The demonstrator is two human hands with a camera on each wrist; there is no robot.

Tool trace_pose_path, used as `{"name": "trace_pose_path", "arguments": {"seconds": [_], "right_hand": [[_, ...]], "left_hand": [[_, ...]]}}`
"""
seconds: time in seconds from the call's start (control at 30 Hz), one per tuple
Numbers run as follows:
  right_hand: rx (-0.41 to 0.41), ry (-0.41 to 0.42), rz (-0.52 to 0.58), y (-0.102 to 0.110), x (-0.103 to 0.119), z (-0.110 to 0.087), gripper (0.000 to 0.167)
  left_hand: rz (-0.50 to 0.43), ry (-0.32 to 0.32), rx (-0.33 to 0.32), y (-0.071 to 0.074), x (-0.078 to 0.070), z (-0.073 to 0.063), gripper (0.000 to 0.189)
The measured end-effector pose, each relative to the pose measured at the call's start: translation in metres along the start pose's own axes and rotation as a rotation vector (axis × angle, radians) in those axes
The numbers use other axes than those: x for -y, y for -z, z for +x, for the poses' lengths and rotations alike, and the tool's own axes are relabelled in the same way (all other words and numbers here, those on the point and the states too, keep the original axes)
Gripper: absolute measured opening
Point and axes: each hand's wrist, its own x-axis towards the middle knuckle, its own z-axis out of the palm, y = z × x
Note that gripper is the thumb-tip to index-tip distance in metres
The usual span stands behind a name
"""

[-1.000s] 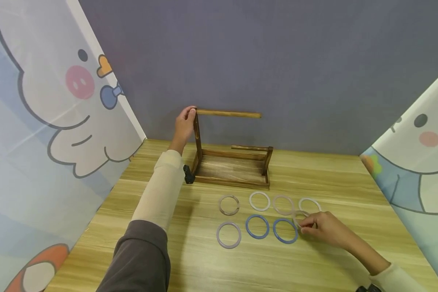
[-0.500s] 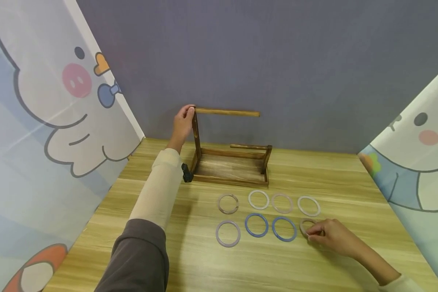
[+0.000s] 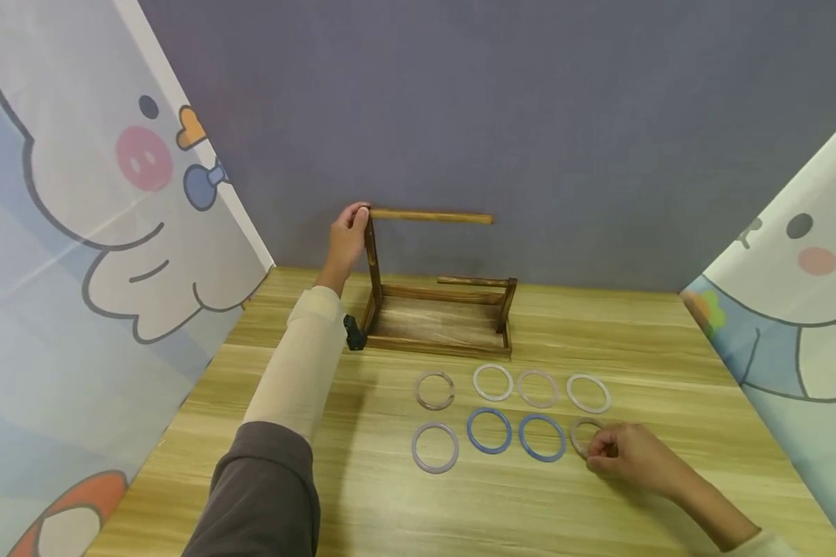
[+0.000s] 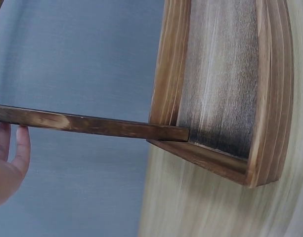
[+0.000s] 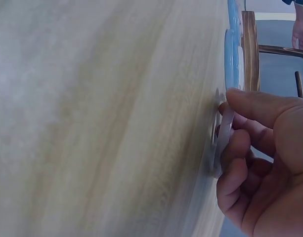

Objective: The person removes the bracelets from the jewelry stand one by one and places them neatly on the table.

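Observation:
My right hand (image 3: 634, 458) pinches a greyish-brown bangle (image 3: 574, 439) between thumb and fingers, at the right end of the front row. In the right wrist view this bangle (image 5: 223, 143) lies low against the table, slightly tilted; whether its whole edge touches is unclear. My left hand (image 3: 347, 240) grips the top of the tall post of a brown wooden rack (image 3: 435, 345). In the left wrist view, fingertips (image 4: 23, 133) touch that post (image 4: 92, 124), and the rest of the hand is cut off. Beside the held bangle lies a blue bangle (image 3: 522, 439).
Several other bangles lie flat before the rack: another blue one (image 3: 470, 431), two white (image 3: 476, 383), a pale pink (image 3: 519, 389), a brown (image 3: 418, 391) and a lilac one (image 3: 414, 449). The rack's two bars stick out sideways. A grey panel (image 3: 529, 139) stands behind.
My right hand has shifted right and nearer with the greyish-brown bangle, which now sits lower, apart from the blue and white ones. My left hand stays on the post.

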Motion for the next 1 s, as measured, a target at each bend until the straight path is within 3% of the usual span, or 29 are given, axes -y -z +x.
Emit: {"name": "trace_pose_path", "arguments": {"seconds": [0.33,0.53,0.6,0.8,0.9,1.0], "right_hand": [[-0.011,-0.004,-0.027,-0.006,0.0,0.006,0.014],[-0.017,-0.03,-0.029,-0.008,0.001,0.007,0.011],[-0.024,-0.037,-0.021,-0.006,0.004,0.007,0.012],[-0.157,0.013,-0.074,0.011,0.011,0.014,0.006],[-0.242,0.031,-0.127,0.023,0.015,0.019,0.007],[-0.29,0.022,-0.17,0.037,0.024,0.026,0.018]], "left_hand": [[0.067,-0.031,-0.013,0.007,0.003,0.003,0.044],[0.196,-0.093,0.008,0.014,0.005,-0.002,0.052],[0.196,-0.124,-0.01,0.017,0.002,-0.004,0.054],[0.17,-0.202,-0.084,0.034,-0.015,-0.017,0.053],[0.23,-0.224,-0.03,0.041,-0.028,-0.029,0.055],[0.378,-0.267,0.097,0.044,-0.04,-0.049,0.061]]}}
